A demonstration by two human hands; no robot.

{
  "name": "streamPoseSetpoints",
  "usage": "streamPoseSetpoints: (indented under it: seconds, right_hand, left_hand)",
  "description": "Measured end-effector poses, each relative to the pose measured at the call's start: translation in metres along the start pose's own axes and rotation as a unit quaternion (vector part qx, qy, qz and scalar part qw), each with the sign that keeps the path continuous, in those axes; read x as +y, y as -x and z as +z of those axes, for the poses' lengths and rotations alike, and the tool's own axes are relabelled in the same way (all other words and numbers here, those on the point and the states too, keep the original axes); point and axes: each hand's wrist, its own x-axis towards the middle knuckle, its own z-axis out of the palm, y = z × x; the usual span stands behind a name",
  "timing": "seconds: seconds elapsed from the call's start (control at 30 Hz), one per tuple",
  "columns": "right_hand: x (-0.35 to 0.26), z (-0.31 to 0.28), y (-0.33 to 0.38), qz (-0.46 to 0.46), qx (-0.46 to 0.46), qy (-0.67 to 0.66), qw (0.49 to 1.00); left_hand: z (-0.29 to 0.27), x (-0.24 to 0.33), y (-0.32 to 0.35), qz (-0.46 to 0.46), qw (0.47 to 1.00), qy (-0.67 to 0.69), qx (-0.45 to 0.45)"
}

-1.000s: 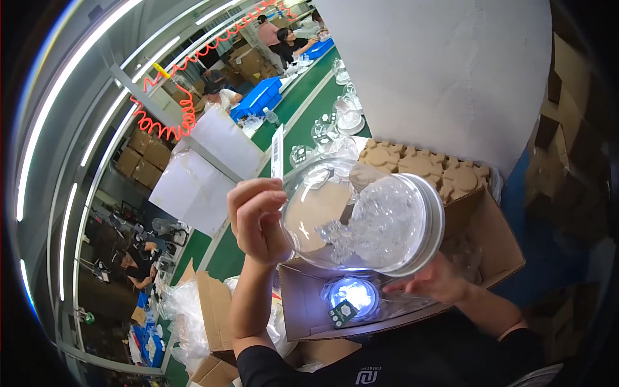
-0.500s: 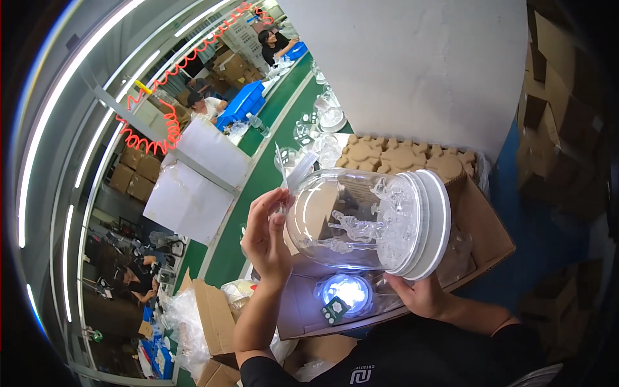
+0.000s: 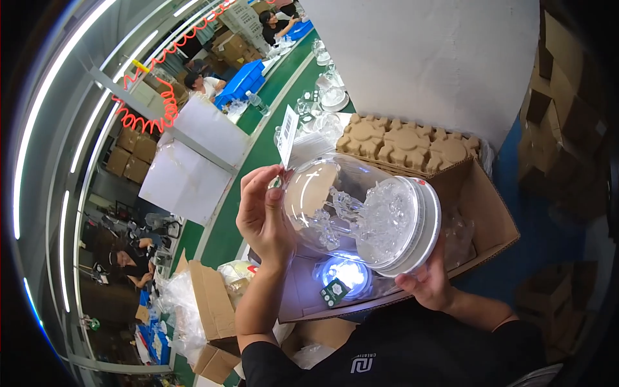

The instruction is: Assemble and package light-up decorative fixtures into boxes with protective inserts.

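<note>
A broad, flat white panel fills much of the upper right of the frame. The long green surface runs slantwise from the upper centre toward the lower left. An open brown cardboard box sits right of and below the centre. A brown moulded-pulp packing tray with rounded shapes lies along its upper edge. Near the centre of the frame, above the box opening, is a clear rounded dome on a round white base, tilted on its side, base toward the right, with clear ornamental figures inside.

The left hand has a narrow grip, thumb and fingertips pinched together beside the dome's rounded end. The right hand grips the white base at its lower right edge, thumb in front. A round clear container glowing bright white rests in the box, below the centre. A slim white printed tag stands up from the left hand's pinch. A small dark-green printed card overlaps the glowing container's lower left.
</note>
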Motion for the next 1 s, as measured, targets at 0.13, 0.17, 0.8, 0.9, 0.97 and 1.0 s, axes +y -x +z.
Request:
streamPoseSetpoints:
  seconds: [0.13, 0.17, 0.8, 0.9, 0.97, 1.0]
  right_hand:
    - [-0.001, -0.003, -0.005, 0.037, 0.009, -0.011, 0.999]
    - [0.0, -0.003, -0.005, 0.038, 0.008, -0.01, 0.999]
    - [0.004, -0.007, 0.0, 0.08, 0.007, 0.018, 0.997]
    - [0.005, -0.021, -0.002, 0.124, 0.006, -0.062, 0.99]
    - [-0.006, -0.019, -0.016, 0.169, 0.009, -0.188, 0.968]
    - [-0.007, -0.019, -0.019, 0.172, 0.015, -0.184, 0.968]
  left_hand:
    - [-0.002, 0.005, -0.002, -0.001, 1.0, -0.011, -0.023]
    - [-0.004, 0.005, -0.001, 0.005, 0.999, -0.022, -0.03]
    - [-0.003, 0.006, -0.008, 0.04, 0.995, -0.074, -0.06]
    - [-0.006, 0.005, -0.019, 0.052, 0.989, -0.122, -0.064]
    - [-0.007, 0.008, -0.024, 0.055, 0.988, -0.125, -0.073]
    - [-0.004, 0.01, -0.028, 0.025, 0.99, -0.116, -0.08]
